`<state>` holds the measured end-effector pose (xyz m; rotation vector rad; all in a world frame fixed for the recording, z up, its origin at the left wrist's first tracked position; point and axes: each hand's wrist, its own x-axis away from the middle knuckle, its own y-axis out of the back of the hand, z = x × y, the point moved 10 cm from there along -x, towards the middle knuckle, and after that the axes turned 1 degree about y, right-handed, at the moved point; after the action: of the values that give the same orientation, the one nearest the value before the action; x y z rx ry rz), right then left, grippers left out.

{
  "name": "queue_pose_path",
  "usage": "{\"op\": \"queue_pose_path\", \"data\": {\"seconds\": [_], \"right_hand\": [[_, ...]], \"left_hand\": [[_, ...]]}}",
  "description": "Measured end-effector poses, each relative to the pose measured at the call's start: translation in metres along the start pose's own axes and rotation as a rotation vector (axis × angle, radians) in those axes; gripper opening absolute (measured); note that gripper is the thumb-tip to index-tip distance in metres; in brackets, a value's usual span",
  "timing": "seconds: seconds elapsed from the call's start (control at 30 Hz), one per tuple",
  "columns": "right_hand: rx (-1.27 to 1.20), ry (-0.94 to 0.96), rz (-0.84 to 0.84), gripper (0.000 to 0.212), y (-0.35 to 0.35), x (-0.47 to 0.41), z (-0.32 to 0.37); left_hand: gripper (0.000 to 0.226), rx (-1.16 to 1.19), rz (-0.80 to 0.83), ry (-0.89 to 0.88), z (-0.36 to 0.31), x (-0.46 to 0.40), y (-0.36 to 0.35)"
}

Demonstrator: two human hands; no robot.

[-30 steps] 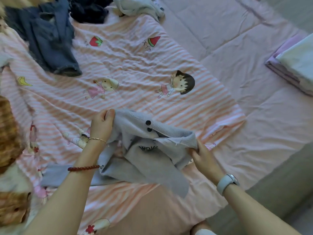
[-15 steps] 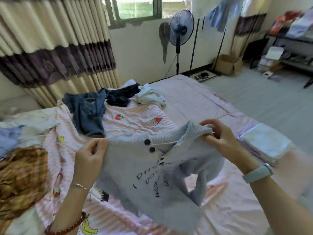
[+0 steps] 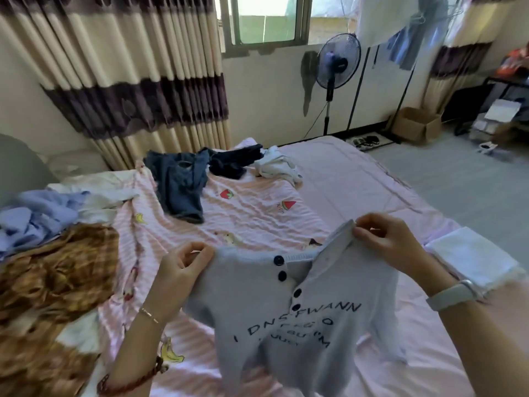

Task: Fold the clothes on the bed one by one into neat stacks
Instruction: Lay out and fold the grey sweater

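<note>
My left hand point(image 3: 183, 266) and right hand point(image 3: 386, 242) each pinch a shoulder of the grey buttoned top point(image 3: 289, 316), held up above the bed point(image 3: 357, 181). It hangs lengthwise, collar up between my fingers, front facing me. Print reads partly "I DN…WANN"; lower lines are unreadable.

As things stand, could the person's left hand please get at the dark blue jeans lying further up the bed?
Probably not yet. The left hand pinches a shoulder of the grey top, so its grip is taken, and the jeans lie well beyond it. Only bare striped sheet lies between.
</note>
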<state>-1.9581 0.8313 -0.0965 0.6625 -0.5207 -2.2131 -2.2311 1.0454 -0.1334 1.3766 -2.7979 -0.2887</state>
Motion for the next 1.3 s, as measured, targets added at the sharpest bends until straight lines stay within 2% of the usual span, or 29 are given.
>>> {"op": "queue_pose_path", "data": {"seconds": [0.1,0.2,0.3,0.37,0.4,0.47,0.53,0.7,0.8,0.9,1.0,1.13,1.2,1.3], "right_hand": [[-0.033,-0.029,-0.010,0.028,-0.011,-0.007,-0.011],[-0.048,-0.032,-0.041,0.017,-0.035,-0.034,-0.018],[-0.006,-0.018,-0.058,0.011,-0.074,-0.086,-0.030],[0.050,-0.044,-0.052,0.001,-0.104,-0.128,-0.048],[0.085,-0.077,-0.038,0.009,-0.120,-0.148,-0.061],[0.151,-0.140,-0.008,0.028,-0.150,-0.175,-0.091],[0.209,-0.143,0.019,0.037,-0.172,-0.174,-0.109],[0.263,-0.265,0.333,0.042,-0.260,-0.068,-0.190],[0.239,-0.419,0.408,0.042,-0.285,0.016,-0.236],[0.199,-0.592,0.357,0.044,-0.286,0.089,-0.273],[0.234,-0.735,0.260,0.048,-0.276,0.139,-0.309],[0.134,-0.845,0.222,0.045,-0.271,0.171,-0.341],[0.042,-0.908,0.207,0.042,-0.276,0.184,-0.351],[-0.050,-1.017,0.099,0.040,-0.277,0.195,-0.365]], "left_hand": [[0.013,-0.070,-0.085,-0.050,0.004,0.004,0.013],[0.018,-0.153,-0.218,-0.053,0.019,-0.012,0.027],[0.019,-0.280,-0.370,-0.040,0.038,-0.058,0.042],[0.010,-0.371,-0.405,-0.010,0.054,-0.103,0.046],[0.007,-0.414,-0.397,0.023,0.066,-0.127,0.046],[0.024,-0.464,-0.392,0.121,0.099,-0.167,0.047],[0.035,-0.438,-0.407,0.164,0.125,-0.178,0.045],[0.029,-0.412,-0.365,0.356,0.250,-0.106,0.009],[0.026,-0.354,-0.430,0.568,0.322,-0.032,0.002],[0.029,-0.320,-0.446,0.766,0.374,0.040,-0.009],[0.032,-0.294,-0.446,0.874,0.405,0.090,-0.028],[0.030,-0.111,-0.355,0.923,0.424,0.114,-0.060],[0.041,-0.047,-0.343,0.936,0.432,0.123,-0.071],[0.055,-0.039,-0.392,0.915,0.436,0.125,-0.077]]}}
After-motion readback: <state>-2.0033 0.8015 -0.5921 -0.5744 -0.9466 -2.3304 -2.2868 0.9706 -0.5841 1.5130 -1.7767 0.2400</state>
